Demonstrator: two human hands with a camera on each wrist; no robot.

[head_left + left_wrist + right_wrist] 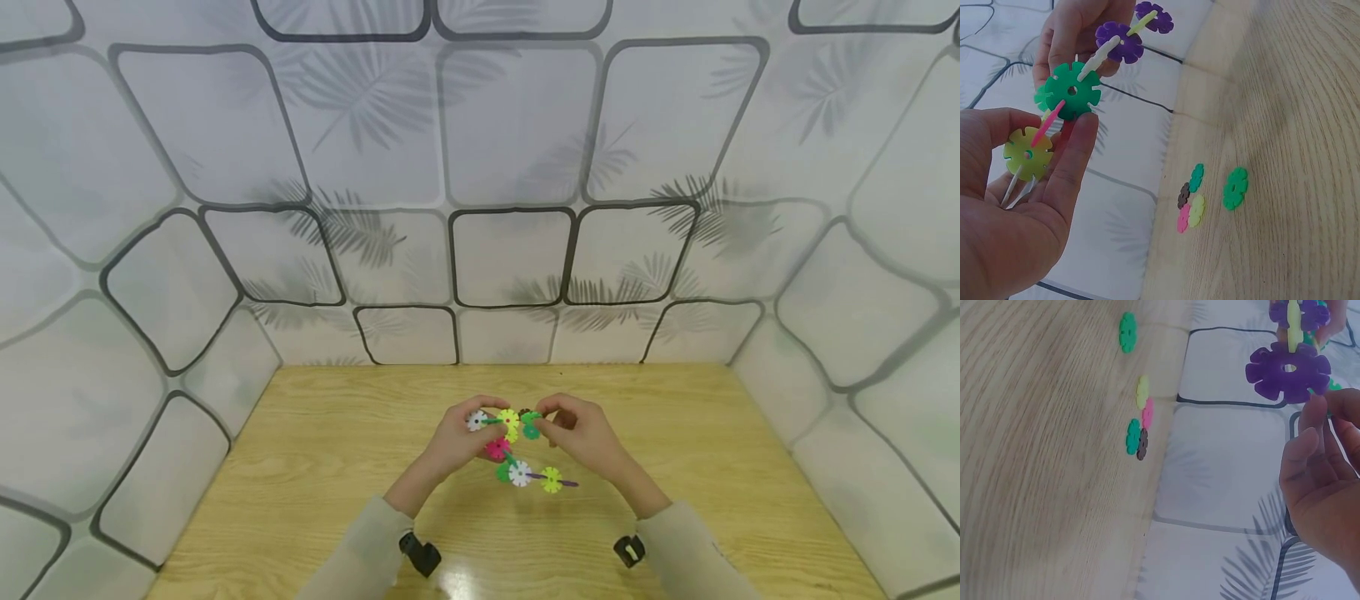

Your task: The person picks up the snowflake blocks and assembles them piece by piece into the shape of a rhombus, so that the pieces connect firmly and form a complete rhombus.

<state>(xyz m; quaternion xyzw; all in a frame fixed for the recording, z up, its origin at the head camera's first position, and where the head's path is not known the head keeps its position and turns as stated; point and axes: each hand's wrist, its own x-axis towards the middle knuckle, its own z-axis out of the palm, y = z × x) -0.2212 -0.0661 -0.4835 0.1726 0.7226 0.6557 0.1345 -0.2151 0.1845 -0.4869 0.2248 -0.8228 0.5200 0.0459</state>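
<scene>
My left hand [453,439] holds a chain of slotted plastic flower discs, raised above the table. In the left wrist view its fingers curl round a yellow disc [1022,156] and touch a green disc [1072,90]. The chain runs on through a white disc [1099,57] seen edge-on to purple discs [1119,42]. A purple-and-yellow end [552,480] hangs toward me in the head view. My right hand [588,429] pinches a green disc [531,417] beside the chain; in the right wrist view most of that disc is hidden by a purple disc [1288,370].
Loose discs lie on the wooden table [337,467]: a green one [1235,188] apart, and a close group of teal [1196,178], brown [1184,195], pink [1184,219] and yellow [1197,210]. A patterned wall [510,258] stands behind and at both sides.
</scene>
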